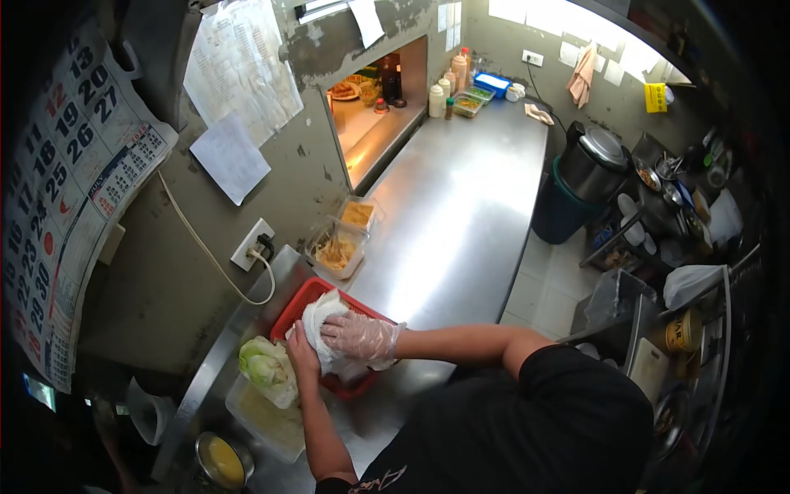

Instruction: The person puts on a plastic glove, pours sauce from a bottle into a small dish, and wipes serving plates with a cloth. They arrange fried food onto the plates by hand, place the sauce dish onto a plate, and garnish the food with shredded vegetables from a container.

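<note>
A crumpled white cloth or paper towel [326,309] is bunched over the red plastic basket [290,306]. My right hand [359,336], in a clear plastic glove, presses on it from the right with bent fingers. From the lower left my bare left hand [303,352] grips the towel's edge. Whatever lies inside or beneath the towel is hidden. Close beside my left hand sits a pale green lettuce head [265,362], partly in a thin wrapping. It rests at the upper end of a clear plastic container [265,418].
A metal bowl of yellow liquid [224,461] stands at the lower left. Two food tubs [337,249] line the wall by a pass-through window [362,156]. Squeeze bottles [436,100] stand at the far end of the steel counter [461,189]. A green bin [559,198] is beyond its right edge.
</note>
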A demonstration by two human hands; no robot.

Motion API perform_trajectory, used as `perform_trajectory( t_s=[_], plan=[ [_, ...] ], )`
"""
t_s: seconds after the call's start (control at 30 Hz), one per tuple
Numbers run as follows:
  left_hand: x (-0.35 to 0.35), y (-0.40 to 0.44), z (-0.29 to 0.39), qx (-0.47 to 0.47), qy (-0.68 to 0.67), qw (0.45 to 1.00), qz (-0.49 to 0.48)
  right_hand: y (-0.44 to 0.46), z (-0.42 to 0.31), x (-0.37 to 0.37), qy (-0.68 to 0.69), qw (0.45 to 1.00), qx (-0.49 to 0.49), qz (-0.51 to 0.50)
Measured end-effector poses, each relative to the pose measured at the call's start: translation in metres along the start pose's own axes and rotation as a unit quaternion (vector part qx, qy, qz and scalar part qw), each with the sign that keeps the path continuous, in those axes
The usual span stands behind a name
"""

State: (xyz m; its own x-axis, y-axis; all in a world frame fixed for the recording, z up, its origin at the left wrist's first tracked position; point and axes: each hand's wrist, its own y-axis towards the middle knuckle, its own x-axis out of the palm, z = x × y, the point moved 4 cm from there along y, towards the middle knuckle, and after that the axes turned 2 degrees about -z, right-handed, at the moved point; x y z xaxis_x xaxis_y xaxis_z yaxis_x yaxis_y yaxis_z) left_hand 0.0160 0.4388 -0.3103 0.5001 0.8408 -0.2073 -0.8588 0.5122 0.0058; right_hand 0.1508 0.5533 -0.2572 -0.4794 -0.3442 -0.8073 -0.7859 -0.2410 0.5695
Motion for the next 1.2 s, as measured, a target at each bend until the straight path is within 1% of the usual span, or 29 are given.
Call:
perform_trajectory(
  t_s=[0.07, 0.1, 0.17, 0.2, 0.27, 0.3, 0.37, 0.4, 0.43, 0.5, 0.53, 0.57, 0.63, 0.67, 0.7, 0.77, 0.8, 0.9, 0.93, 1.0, 1.03, 1.07, 1.1, 1.17, 1.2],
  plan=[
    [0.001, -0.004, -0.007, -0.036, -0.072, 0.997, -0.005, 0.009, 0.007, 0.018, 0.022, 0.983, 0.075, -0.163],
    [0.000, -0.005, -0.004, -0.039, -0.076, 0.996, -0.011, 0.014, 0.007, 0.017, 0.034, 0.963, 0.113, -0.242],
    [-0.007, -0.008, 0.002, -0.046, -0.077, 0.996, -0.022, 0.026, 0.005, -0.006, 0.039, 0.957, 0.108, -0.267],
    [-0.012, -0.006, 0.000, -0.039, -0.052, 0.998, -0.011, 0.031, 0.005, -0.013, 0.040, 0.954, 0.105, -0.278],
    [-0.022, 0.003, -0.011, -0.023, -0.003, 1.000, 0.012, 0.034, 0.005, -0.006, 0.139, 0.971, 0.091, -0.171],
    [-0.025, 0.011, -0.018, -0.013, -0.004, 1.000, -0.007, 0.035, 0.004, -0.003, 0.187, 0.972, 0.083, -0.117],
    [-0.036, 0.022, -0.025, 0.003, -0.006, 0.999, -0.045, 0.032, -0.009, -0.001, 0.195, 0.979, 0.050, -0.020],
    [-0.041, 0.024, -0.023, 0.028, 0.040, 0.996, -0.081, 0.030, -0.013, -0.003, 0.198, 0.979, 0.035, 0.029],
    [-0.047, 0.018, -0.024, 0.029, 0.066, 0.996, -0.059, 0.028, -0.009, -0.001, 0.290, 0.956, 0.037, 0.005],
    [-0.056, -0.007, 0.022, 0.035, 0.117, 0.992, -0.017, 0.030, 0.001, -0.017, 0.461, 0.886, 0.039, -0.041],
    [-0.073, -0.012, 0.039, 0.102, 0.192, 0.971, 0.096, 0.019, 0.011, 0.000, 0.389, 0.919, 0.050, -0.024],
    [-0.088, -0.019, 0.055, 0.166, 0.260, 0.928, 0.209, 0.018, 0.012, 0.004, 0.347, 0.932, 0.086, -0.063],
    [-0.106, -0.034, 0.095, 0.149, 0.225, 0.932, 0.242, 0.018, 0.013, 0.006, 0.257, 0.943, 0.155, -0.143],
    [-0.109, -0.037, 0.106, 0.142, 0.208, 0.933, 0.258, 0.017, 0.014, 0.014, 0.159, 0.926, 0.218, -0.264],
    [-0.102, -0.039, 0.108, 0.161, 0.206, 0.933, 0.246, 0.018, 0.016, 0.005, 0.210, 0.927, 0.238, -0.201],
    [-0.079, -0.048, 0.108, 0.200, 0.204, 0.932, 0.222, 0.018, 0.022, -0.015, 0.309, 0.908, 0.273, -0.072],
    [-0.061, -0.051, 0.106, 0.189, 0.209, 0.945, 0.164, 0.018, 0.020, -0.041, 0.314, 0.914, 0.254, -0.026],
    [0.018, -0.071, 0.115, 0.141, 0.153, 0.977, 0.046, -0.002, 0.014, -0.094, 0.387, 0.843, 0.354, -0.120],
    [0.041, -0.075, 0.120, 0.162, 0.153, 0.974, 0.037, -0.020, 0.021, -0.089, 0.297, 0.904, 0.297, -0.076],
    [0.092, -0.081, 0.126, 0.205, 0.154, 0.966, 0.009, -0.070, 0.044, -0.076, 0.280, 0.913, 0.293, -0.052],
    [0.117, -0.081, 0.128, 0.211, 0.126, 0.969, -0.023, -0.096, 0.054, -0.078, 0.270, 0.916, 0.294, -0.039],
    [0.141, -0.083, 0.130, 0.191, 0.129, 0.972, -0.048, -0.122, 0.067, -0.084, 0.262, 0.904, 0.336, -0.039],
    [0.167, -0.084, 0.132, 0.174, 0.132, 0.973, -0.072, -0.148, 0.074, -0.093, 0.254, 0.899, 0.356, -0.026],
    [0.225, -0.089, 0.146, 0.208, 0.157, 0.957, -0.128, -0.202, 0.086, -0.116, 0.235, 0.888, 0.396, 0.005],
    [0.257, -0.093, 0.147, 0.232, 0.168, 0.946, -0.151, -0.225, 0.090, -0.141, 0.240, 0.858, 0.454, 0.006]
  ],
)
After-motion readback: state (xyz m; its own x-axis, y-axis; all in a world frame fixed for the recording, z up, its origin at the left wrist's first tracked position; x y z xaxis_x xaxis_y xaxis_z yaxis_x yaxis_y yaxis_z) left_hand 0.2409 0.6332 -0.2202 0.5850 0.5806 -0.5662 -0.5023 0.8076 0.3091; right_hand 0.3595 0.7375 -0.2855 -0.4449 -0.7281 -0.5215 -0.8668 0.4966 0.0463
